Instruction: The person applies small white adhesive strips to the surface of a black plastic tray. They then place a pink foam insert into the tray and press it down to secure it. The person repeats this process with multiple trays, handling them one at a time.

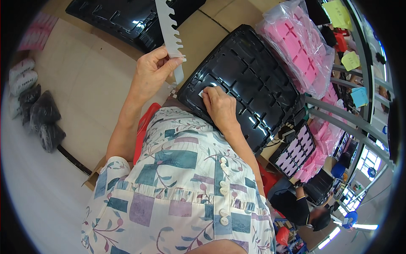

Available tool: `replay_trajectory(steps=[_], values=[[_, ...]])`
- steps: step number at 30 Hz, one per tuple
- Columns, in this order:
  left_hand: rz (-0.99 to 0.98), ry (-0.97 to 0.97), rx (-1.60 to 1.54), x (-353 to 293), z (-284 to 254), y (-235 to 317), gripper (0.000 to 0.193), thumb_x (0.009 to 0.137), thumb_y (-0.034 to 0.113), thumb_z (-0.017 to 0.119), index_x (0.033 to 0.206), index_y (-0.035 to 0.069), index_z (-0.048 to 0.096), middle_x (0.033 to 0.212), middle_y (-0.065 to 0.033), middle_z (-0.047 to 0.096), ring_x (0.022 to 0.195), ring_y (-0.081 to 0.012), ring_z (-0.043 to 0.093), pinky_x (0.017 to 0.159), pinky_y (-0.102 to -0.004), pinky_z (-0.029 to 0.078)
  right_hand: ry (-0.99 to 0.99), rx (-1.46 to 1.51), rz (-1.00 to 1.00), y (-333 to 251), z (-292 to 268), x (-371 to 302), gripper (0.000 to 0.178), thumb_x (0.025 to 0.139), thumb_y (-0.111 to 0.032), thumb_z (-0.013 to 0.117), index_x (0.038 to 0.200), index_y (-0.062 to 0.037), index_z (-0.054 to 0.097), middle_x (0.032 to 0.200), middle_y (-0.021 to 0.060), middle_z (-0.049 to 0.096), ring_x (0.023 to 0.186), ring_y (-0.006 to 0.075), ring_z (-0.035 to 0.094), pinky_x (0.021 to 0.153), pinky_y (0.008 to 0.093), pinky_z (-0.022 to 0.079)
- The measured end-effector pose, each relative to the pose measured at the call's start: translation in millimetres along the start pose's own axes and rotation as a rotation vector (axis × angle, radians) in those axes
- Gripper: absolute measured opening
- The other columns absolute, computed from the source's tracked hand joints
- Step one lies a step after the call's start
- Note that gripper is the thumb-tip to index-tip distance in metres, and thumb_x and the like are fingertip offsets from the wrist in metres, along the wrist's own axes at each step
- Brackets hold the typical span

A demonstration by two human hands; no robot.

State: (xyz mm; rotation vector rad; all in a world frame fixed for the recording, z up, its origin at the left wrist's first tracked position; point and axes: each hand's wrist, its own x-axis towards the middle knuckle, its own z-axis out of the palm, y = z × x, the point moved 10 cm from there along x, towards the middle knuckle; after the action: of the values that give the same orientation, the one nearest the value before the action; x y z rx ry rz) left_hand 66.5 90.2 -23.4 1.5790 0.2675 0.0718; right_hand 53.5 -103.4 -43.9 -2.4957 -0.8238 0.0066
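My left hand (154, 73) pinches a long white strip (168, 29) with a row of notches along one edge. The strip rises toward the far side, and its short lower end hangs below my fingers. A shiny black plastic tray (253, 80) with moulded compartments lies in front of me, slightly right. At its near left corner my right hand (220, 103) rests with curled fingers. A small white piece (201, 93) shows at those fingertips, against the tray; most of it is covered by them.
More black trays (122, 19) are stacked at the far left. Pink trays in a clear bag (296, 46) stand beyond the black tray, with metal rails (347, 118) alongside. Wrapped bags (44, 114) lie on the left. A person (296, 207) works at lower right.
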Motion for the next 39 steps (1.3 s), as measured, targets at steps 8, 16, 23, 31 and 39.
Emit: replay_trajectory(steps=[8,16,23,31,39], values=[[0.001,0.005,-0.005,0.8,-1.2,1.2,0.011,0.09,0.01,0.069,0.098,0.002,0.071,0.074,0.0018,0.059,0.064,-0.0048,0.048,0.06,-0.0204,0.04,0.046,-0.069,-0.123,-8.3,6.2,-2.4,0.011,0.08,-0.008,0.069,0.087,-0.0051,0.061,0.073,0.0072,0.056,0.062,0.0228,0.063,0.049,0.0348,0.048],[0.008,0.013,0.007,0.3,-5.0,-1.2,0.011,0.09,0.009,0.069,0.099,0.001,0.07,0.073,0.0015,0.058,0.063,-0.005,0.049,0.059,-0.0203,0.04,0.135,-0.03,-0.19,-12.4,-3.0,-8.1,0.017,0.077,-0.003,0.07,0.093,-0.0054,0.062,0.077,0.0048,0.057,0.064,0.0185,0.062,0.052,0.0313,0.048],[0.037,0.036,0.004,-0.8,-12.1,-5.9,0.014,0.09,0.011,0.069,0.101,0.002,0.071,0.075,0.0022,0.061,0.062,-0.0038,0.048,0.057,-0.0199,0.04,0.111,-0.056,-0.227,-17.3,-2.1,-7.9,0.018,0.077,-0.003,0.068,0.094,-0.0048,0.062,0.076,0.0044,0.056,0.064,0.0174,0.06,0.053,0.0302,0.048],[0.032,0.023,-0.015,1.0,-12.5,-4.1,0.012,0.09,0.01,0.069,0.099,0.001,0.07,0.078,0.0017,0.061,0.065,-0.0042,0.051,0.06,-0.02,0.042,0.033,-0.023,-0.197,-7.8,6.3,-6.2,0.016,0.079,-0.003,0.067,0.094,-0.0051,0.061,0.079,0.0073,0.055,0.066,0.0212,0.06,0.054,0.0325,0.049],[0.033,0.028,-0.017,2.4,-17.4,-8.6,0.012,0.091,0.01,0.069,0.099,0.002,0.07,0.078,0.002,0.061,0.065,-0.0043,0.051,0.06,-0.0202,0.043,0.058,0.091,-0.127,-4.4,-1.4,-4.4,0.016,0.08,-0.004,0.071,0.094,-0.0044,0.063,0.082,0.0073,0.061,0.07,0.0232,0.064,0.057,0.0333,0.051]])
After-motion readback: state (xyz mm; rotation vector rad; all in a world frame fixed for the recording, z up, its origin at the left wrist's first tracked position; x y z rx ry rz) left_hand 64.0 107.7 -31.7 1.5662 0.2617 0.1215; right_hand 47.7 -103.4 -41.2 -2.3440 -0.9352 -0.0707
